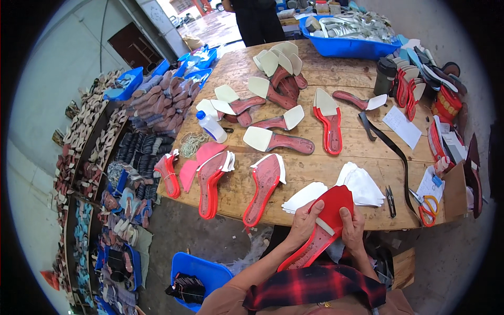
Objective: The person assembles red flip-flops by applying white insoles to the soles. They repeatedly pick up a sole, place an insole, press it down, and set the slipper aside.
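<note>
At lower centre, left hand (303,223) and right hand (353,227) both grip a red shoe sole (325,223) just beside white paper pieces (362,186) on the desk (315,163)

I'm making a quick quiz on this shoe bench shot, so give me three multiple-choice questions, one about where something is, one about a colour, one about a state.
1. Where do the orange-handled scissors lie?
A. At the wooden table's right edge
B. In the blue tub on the floor
C. Beside the white bottle

2. What colour is the shoe sole that both hands hold?
A. Blue
B. Red
C. Black

3. How does the sole stand to the table?
A. Flat in the middle of the top
B. Held up at the near edge by the left hand and right hand
C. Under the stack of white sheets

Answers:
1. A, the scissors rest by the table's right rim.
2. B, the sole is bright red with a pale strip across it.
3. B, both hands grip it over the person's lap.
</note>
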{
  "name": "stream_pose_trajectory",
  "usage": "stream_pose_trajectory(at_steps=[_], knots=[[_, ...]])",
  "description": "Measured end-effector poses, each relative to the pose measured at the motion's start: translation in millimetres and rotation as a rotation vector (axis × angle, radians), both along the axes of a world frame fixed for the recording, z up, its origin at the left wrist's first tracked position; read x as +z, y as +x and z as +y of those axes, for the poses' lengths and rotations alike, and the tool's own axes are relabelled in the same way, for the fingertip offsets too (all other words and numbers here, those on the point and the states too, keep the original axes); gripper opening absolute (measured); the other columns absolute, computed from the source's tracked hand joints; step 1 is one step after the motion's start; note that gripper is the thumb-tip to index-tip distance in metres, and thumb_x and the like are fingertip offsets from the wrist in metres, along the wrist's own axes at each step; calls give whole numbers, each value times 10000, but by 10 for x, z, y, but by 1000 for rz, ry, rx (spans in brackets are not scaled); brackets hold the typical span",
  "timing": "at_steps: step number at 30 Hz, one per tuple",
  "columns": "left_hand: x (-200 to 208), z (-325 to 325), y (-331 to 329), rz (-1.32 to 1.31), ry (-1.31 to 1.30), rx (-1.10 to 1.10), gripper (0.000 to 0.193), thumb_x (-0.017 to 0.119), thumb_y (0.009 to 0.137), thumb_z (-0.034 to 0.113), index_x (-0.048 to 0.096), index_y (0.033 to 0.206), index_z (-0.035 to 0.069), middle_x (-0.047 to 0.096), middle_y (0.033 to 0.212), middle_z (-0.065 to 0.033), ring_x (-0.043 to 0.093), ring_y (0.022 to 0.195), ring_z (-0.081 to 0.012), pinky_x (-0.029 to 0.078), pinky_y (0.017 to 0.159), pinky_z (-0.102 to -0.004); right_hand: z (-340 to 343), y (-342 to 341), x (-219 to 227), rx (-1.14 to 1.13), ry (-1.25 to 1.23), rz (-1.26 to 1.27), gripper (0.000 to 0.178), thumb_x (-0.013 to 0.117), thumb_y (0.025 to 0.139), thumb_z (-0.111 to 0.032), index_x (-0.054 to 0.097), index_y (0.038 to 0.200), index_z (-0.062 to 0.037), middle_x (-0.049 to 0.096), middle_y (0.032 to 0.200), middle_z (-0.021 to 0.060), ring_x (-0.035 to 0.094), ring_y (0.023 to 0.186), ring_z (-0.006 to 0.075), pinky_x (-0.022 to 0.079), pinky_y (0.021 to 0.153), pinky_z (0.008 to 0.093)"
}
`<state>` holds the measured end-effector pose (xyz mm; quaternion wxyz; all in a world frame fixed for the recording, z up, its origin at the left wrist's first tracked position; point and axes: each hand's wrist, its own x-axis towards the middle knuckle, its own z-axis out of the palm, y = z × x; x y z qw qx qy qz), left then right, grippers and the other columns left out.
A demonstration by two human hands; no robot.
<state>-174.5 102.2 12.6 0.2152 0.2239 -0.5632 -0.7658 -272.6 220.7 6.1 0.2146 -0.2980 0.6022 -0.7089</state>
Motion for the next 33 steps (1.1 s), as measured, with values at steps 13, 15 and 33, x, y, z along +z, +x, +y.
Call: stream_pose_trajectory(at_steps=[13,15,33], knots=[[-360,-210,142,-24,10,271,516,506,1012,426,619,1196,-43,683,1051,-64,610,940,-109,483,851,-263,-23,-16,-161,223,279,-130,231,611,964,-219,656,934,7,630,731,11,560,661,61,449,591,231],[-379,-258,173,-36,28,314,523,505,1009,442,626,1180,-38,683,1036,-59,607,925,-101,484,836,-263,-32,-2,-193,254,270,-129,217,613,963,-215,652,933,-3,627,693,12,574,620,67,459,555,233],[-366,-449,-95,-79,256,114,309,506,1018,223,635,1067,-53,687,971,-73,630,800,-84,511,692,-257,-75,-121,-411,145,-54,-677,236,545,986,-233,588,823,-68,596,602,19,526,468,82,421,457,210]])
